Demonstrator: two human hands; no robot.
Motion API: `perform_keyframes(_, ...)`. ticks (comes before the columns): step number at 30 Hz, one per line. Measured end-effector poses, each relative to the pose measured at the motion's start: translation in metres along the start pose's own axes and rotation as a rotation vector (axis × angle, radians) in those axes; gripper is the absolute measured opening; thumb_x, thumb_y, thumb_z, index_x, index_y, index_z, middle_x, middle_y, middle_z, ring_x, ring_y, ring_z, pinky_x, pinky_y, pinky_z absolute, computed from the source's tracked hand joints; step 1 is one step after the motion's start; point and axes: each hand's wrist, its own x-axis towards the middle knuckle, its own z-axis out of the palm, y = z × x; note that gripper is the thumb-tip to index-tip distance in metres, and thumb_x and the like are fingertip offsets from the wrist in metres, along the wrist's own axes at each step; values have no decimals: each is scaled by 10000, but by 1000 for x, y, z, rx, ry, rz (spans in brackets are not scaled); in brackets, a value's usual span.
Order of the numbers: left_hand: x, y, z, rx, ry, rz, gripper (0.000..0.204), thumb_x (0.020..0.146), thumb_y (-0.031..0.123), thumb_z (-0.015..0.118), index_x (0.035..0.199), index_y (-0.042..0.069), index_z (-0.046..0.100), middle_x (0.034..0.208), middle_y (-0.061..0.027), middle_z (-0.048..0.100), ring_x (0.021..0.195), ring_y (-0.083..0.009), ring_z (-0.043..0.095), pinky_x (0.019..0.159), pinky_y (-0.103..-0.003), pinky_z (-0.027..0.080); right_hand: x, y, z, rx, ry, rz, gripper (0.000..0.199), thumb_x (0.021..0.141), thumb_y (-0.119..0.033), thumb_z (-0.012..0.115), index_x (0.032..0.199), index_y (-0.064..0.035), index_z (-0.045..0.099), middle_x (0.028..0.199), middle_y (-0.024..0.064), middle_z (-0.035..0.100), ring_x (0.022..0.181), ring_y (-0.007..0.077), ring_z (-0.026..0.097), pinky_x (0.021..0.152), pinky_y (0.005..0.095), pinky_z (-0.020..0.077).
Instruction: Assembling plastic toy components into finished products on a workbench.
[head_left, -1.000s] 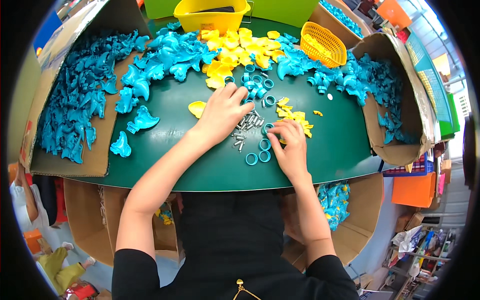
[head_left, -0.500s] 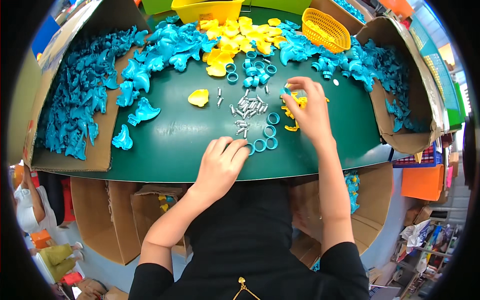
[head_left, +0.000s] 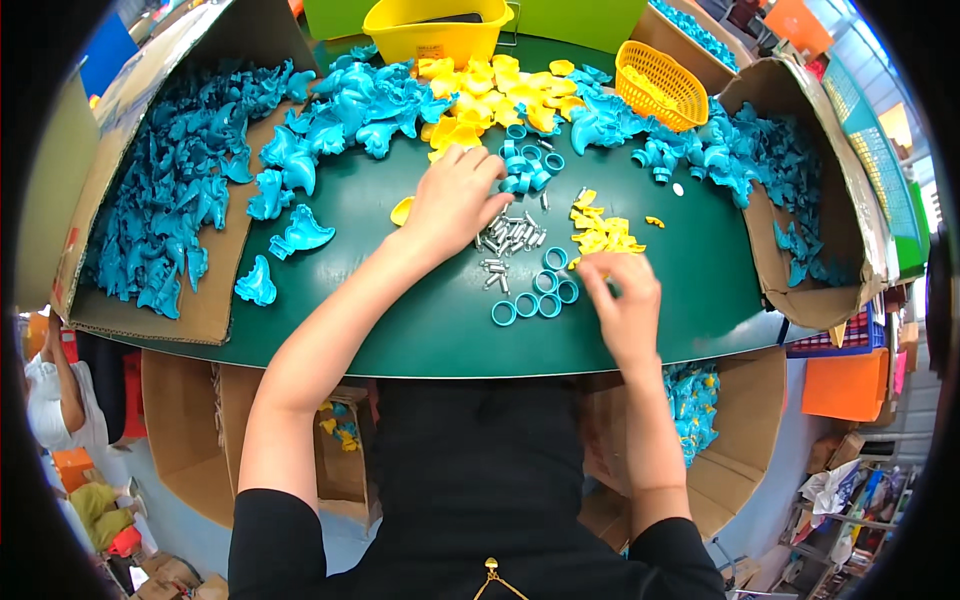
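My left hand [head_left: 460,196] reaches over the table to a small heap of teal rings [head_left: 530,168]. Its thumb and fingertips are apart at the heap's left edge, and no ring shows in its grip. Silver metal cylinders [head_left: 514,236] lie scattered just below those fingers. Near the front, my right hand [head_left: 630,300] hovers with thumb and forefinger apart, nothing visible between them. Left of it, several teal rings [head_left: 549,305] stand in a bent row. Small yellow plastic pieces [head_left: 606,236] lie beyond its fingertips. The left hand partly covers a yellow shell [head_left: 402,211].
Teal moulded shells [head_left: 375,105] and yellow shells [head_left: 515,90] are heaped along the back. Cardboard boxes of teal parts stand at left [head_left: 165,200] and right [head_left: 800,190]. A yellow basket [head_left: 661,86] and yellow tub [head_left: 435,40] sit behind; open cartons [head_left: 185,430] lie below the table edge.
My left hand has moved from the front ring row up to the ring heap. The right hand has come down and let go of a ring, which now lies beside the row.
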Motion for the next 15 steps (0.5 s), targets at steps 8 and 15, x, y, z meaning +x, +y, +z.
perform_keyframes(8, 6, -11, 12, -75, 5, -48, 85, 821, 109, 699, 884, 79, 651, 872, -72, 643, 889, -298, 589, 788, -421, 503, 112, 18, 43, -149, -98, -257, 124, 834, -97, 744, 948, -49, 737, 956, 95, 724, 926, 261, 673, 832, 359, 521)
perform_keyframes(15, -4, -22, 14, -5, 77, 23, 31, 777, 100, 732, 805, 93, 722, 820, -32, 619, 872, -265, 558, 789, -387, 497, 114, 20, 42, -109, -143, -2, 127, 827, -78, 729, 935, -9, 734, 853, 104, 739, 761, 202, 707, 703, 324, 551)
